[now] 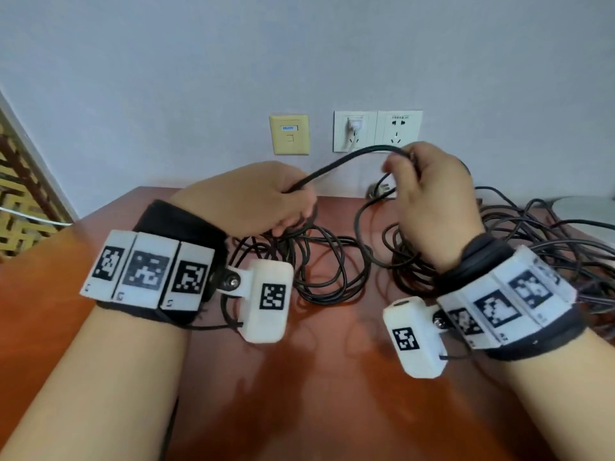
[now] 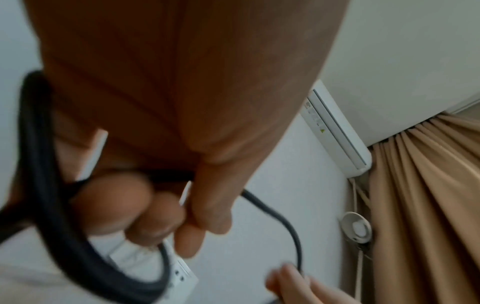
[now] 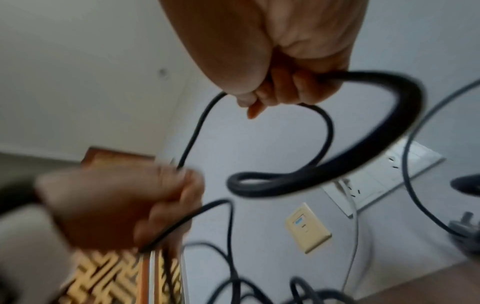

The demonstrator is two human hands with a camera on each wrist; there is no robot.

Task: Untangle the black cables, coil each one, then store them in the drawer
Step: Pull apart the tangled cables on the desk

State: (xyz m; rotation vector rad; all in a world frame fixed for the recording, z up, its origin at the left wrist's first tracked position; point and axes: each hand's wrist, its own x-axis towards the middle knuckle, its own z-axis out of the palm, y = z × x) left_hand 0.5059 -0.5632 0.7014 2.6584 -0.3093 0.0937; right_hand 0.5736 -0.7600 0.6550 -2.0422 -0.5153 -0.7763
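Black cables (image 1: pixel 332 264) lie in a loose tangle on a reddish-brown wooden table (image 1: pixel 299 377) set against a pale wall. Both hands are raised just above the pile, each curled around the same stretch of cable, which arcs in the air between them. The left hand (image 1: pixel 253 197) closes its fingers around the cable near the middle heap; the right hand (image 1: pixel 429 197) pinches it higher up, close to the wall sockets (image 1: pixel 377 131). Held apart like this, the span seems to be stretched so one cable can be followed and drawn free of the rest, probably as a first step toward coiling.

Two hands work, each wearing a black wrist strap with white marker blocks. Two heaps of cable show: one between the hands, and a larger one spreading to the right. How many separate cables there are cannot be told. On the wall are one yellowish data plate (image 1: pixel 289 134) and two white socket plates, one with a white plug in it. No drawer is visible.
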